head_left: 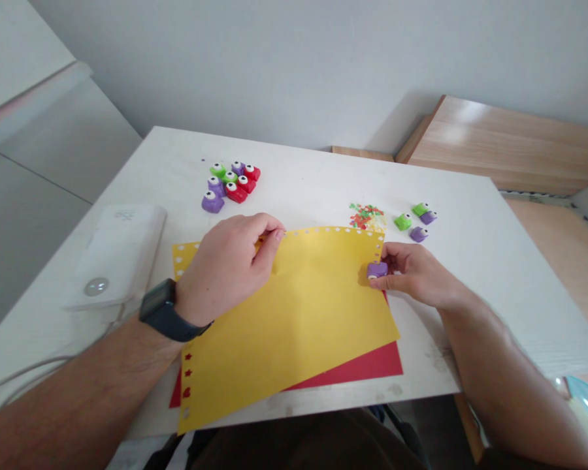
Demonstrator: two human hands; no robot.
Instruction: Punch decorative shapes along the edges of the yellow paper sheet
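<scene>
A yellow sheet with small shapes punched along its top, left and upper right edges lies over a red sheet. My left hand, with a dark watch on the wrist, pinches the yellow sheet's top edge between thumb and finger. At the sheet's right edge, my right hand has its fingers closed on a purple craft punch, which sits over the paper's margin. Red parts of the lower sheet show through some punched holes on the left.
Several purple, green and red punches cluster at the back left. Punched confetti lies beyond the sheet, near more punches at the right. A white device with a cable rests on the left of the white table.
</scene>
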